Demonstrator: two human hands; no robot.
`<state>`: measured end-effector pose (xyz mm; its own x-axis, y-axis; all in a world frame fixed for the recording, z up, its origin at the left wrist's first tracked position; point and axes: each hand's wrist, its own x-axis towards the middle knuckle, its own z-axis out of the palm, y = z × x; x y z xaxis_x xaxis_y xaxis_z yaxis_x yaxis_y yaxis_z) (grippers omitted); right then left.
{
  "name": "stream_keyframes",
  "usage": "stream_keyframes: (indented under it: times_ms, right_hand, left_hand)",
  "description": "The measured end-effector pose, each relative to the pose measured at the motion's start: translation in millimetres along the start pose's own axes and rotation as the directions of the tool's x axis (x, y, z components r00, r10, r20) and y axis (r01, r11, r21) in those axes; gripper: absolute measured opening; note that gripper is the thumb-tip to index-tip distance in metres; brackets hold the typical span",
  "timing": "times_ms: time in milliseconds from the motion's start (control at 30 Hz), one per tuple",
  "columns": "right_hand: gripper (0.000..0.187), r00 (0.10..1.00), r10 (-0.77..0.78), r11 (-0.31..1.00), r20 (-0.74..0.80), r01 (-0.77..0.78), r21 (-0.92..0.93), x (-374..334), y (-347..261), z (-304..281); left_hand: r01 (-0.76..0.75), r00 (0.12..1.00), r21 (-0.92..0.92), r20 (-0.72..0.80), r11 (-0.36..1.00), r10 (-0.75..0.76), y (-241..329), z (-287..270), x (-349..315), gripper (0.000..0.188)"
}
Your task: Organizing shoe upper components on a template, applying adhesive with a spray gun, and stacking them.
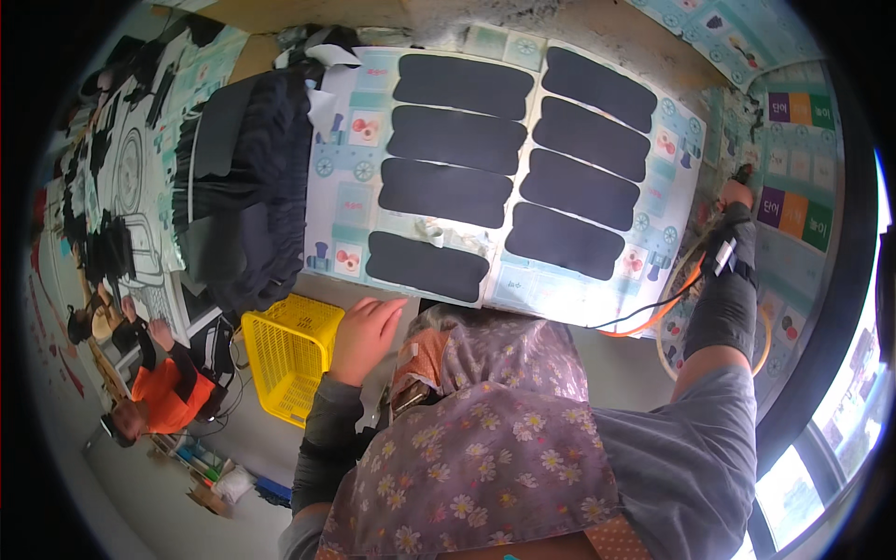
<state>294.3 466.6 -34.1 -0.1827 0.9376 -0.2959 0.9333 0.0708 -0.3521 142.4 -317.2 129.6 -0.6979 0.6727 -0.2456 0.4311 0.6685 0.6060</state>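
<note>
Patterned worktable (350, 224). Black gathered fabric (271, 140) at its left. Yellow plastic basket (271, 369) below near edge. Eight rounded black panels (446, 193) on worktable, two columns. Left hand (367, 334) near basket, loosely open. Right hand (735, 193) far right, at small dark object (743, 174); cannot tell whether gripping.

Past the right edge of the tabletop (560, 299), a dark thing (744, 174) at the fingers of the right hand (736, 194) is too small to tell, the left forearm (324, 434) hides part of the yellow basket (264, 359), and the window (789, 495) is cut off at the view's rim.
</note>
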Motion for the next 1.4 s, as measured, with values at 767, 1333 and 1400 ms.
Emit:
stream_keyframes:
  times_ms: [767,1333,1400]
  right_hand:
    - [0.040,0.915,-0.401,0.825,0.041,0.341,0.450,-587,-255,78]
    - [0.037,0.900,-0.430,0.852,0.074,0.377,0.362,-630,-268,98]
    - [0.035,0.836,-0.536,0.817,0.114,0.480,0.319,-644,-275,99]
  left_hand:
    - [0.371,0.906,-0.119,0.263,0.921,-0.332,-433,62,-132,0.019]
    - [0.455,0.846,-0.511,0.503,0.729,-0.176,-471,81,-105,0.030]
    - [0.552,0.747,-0.308,0.595,0.775,-0.296,-470,76,-101,0.027]
